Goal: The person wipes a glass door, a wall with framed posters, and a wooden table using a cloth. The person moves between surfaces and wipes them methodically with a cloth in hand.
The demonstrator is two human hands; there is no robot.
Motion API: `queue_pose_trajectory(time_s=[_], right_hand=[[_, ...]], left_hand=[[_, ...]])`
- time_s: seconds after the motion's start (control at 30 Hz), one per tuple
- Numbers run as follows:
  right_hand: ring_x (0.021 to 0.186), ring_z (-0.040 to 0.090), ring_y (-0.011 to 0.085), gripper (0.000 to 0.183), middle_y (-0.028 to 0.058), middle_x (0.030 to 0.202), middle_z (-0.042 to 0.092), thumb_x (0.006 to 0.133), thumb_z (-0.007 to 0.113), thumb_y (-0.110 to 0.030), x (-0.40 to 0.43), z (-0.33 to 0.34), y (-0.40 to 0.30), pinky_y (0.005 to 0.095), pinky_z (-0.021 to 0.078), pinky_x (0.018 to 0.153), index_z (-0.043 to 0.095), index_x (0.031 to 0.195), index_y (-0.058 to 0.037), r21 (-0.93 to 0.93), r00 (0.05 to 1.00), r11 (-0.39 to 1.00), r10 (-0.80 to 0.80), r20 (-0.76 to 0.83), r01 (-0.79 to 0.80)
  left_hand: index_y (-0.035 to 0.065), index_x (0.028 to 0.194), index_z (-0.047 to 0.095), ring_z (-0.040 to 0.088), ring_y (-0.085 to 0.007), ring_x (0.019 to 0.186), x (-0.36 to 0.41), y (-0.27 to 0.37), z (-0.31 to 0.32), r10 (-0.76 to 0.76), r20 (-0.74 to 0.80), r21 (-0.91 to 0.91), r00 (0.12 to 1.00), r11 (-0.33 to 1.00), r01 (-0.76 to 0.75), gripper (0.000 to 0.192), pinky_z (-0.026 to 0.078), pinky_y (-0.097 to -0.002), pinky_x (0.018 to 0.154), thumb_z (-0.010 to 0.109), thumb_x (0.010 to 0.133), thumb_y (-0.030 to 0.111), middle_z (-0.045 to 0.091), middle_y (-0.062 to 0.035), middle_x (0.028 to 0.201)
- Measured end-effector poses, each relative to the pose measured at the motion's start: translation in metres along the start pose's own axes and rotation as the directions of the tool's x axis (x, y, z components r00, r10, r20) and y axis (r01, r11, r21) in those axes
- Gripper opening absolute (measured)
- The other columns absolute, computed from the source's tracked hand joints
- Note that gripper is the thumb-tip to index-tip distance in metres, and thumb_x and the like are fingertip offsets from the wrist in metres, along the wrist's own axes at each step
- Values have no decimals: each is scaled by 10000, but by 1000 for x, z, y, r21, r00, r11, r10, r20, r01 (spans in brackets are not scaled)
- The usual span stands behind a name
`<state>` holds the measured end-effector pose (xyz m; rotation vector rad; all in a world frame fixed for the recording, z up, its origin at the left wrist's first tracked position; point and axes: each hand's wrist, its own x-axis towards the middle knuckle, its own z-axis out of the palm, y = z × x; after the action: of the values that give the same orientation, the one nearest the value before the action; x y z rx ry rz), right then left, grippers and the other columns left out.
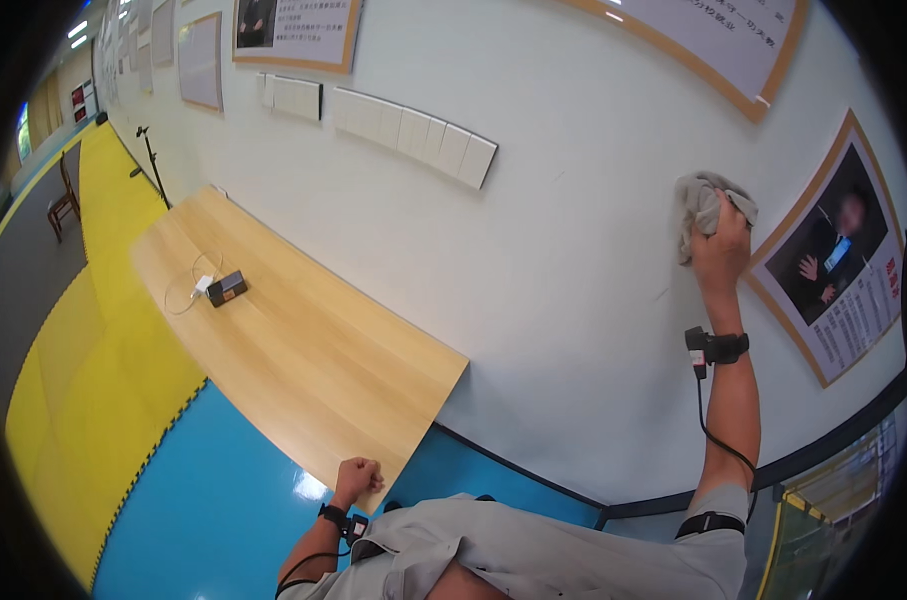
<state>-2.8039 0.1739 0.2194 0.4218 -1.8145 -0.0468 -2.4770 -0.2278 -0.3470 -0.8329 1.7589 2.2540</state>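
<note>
A crumpled grey cloth point(699, 204) is pressed against the white wall point(573, 247) by my right hand point(720, 244), whose fingers are bunched into it. That arm is stretched out, just left of a framed poster point(828, 255) on the wall. Down at the near end of a wooden table point(311, 345), my left hand point(357, 480) is curled into a loose fist with no object seen in it. Whether it rests on the tabletop or hovers over it, I cannot tell. Each wrist carries a black strap with a small device and cable.
On the table lie a dark box-shaped device point(227, 288) and a white charger point(203, 285) with a looped cable. White panels point(416, 135) jut from the wall. A thin black stand point(152, 161) and a wooden chair point(63, 202) are farther off. Blue mats point(198, 480) and yellow mats point(108, 322) cover the floor.
</note>
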Motion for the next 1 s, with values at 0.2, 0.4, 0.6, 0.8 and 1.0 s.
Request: queue_pose_trajectory(time_s=[0.2,0.4,0.6,0.8,1.0], right_hand=[[1062,636,370,558,160,1081,654,716,781,-77,-3,35,-53,475,518,883,647,1258,-68,61,996,994,-87,25,85],[883,642,351,457,129,963,662,704,732,-33,4,83,-124,456,497,731,680,1157,-68,161,966,958,-251,70,237],[809,633,346,209,117,897,669,754,652,-35,-39,118,-175,456,455,679,664,956,-85,304,889,893,-404,217,331],[885,626,309,94,110,843,676,786,615,-53,-122,121,-177,439,431,719,649,853,-108,428,819,812,-524,234,397],[860,606,310,90,103,873,668,781,622,-63,-121,86,-123,442,433,700,641,856,-109,305,775,865,-495,394,398]], left_hand=[[-36,877,636,683,-179,561,-4,4,2,-32,-10,-17,999,999,32,197,580,-312,503,575,973,125,688,-136,719],[-32,873,646,674,-170,577,-8,-2,2,12,-72,-9,997,1000,-13,199,583,-305,555,614,981,133,687,-114,727],[-27,915,653,680,-168,595,-7,-10,7,54,-115,14,992,999,-52,189,590,-300,572,607,989,141,689,-108,749],[-29,921,653,697,-176,612,-8,-9,7,47,-115,26,992,999,-44,197,589,-299,571,599,993,146,694,-115,755],[-43,904,654,705,-182,594,-4,-7,4,48,-58,35,997,998,-46,222,591,-298,538,566,992,142,699,-128,743]])
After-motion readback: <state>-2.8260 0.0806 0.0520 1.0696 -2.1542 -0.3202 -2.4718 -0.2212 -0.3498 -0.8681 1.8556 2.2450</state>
